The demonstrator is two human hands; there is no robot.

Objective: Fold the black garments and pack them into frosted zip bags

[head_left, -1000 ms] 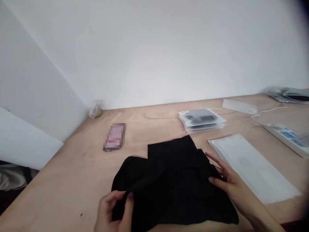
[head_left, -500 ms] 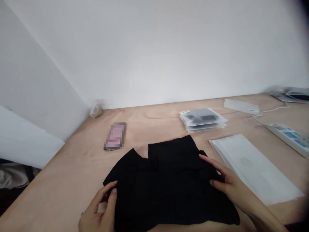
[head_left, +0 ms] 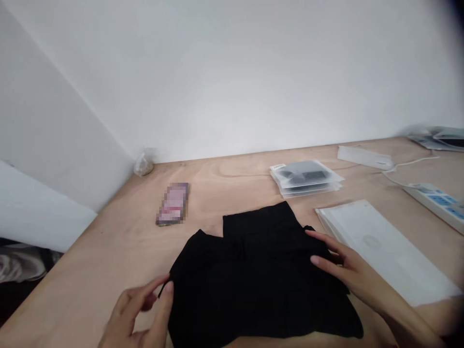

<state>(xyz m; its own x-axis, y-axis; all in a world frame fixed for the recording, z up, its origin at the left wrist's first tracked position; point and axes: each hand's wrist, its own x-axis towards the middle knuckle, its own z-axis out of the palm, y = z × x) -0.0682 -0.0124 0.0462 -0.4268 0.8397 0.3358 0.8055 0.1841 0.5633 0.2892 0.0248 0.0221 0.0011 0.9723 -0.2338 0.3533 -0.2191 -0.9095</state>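
A black cloth garment (head_left: pixel 261 275) lies partly folded in front of me, with a notch in its far edge. It looks like a small piece of clothing, but its exact kind cannot be made out. My left hand (head_left: pixel 139 309) pinches its left edge between thumb and forefinger, and a small corner of cloth shows between them. On the right side, my right hand (head_left: pixel 348 266) grips the folded edge, thumb and forefinger lying on top of the cloth. Its other fingers are mostly hidden.
The wooden table (head_left: pixel 105 261) meets a white wall behind. A pixelated phone (head_left: pixel 173 204) lies left. Toward the right are a stack of clear packets (head_left: pixel 308 176), white plastic bags (head_left: pixel 384 251), a power strip (head_left: pixel 440 200) with a cable, and a small bag (head_left: pixel 144 164) stands in the corner.
My left hand has shifted left and slightly down, and the left edge of the cloth has drawn inward. My right hand has moved slightly right, and a step now shows in the right edge.
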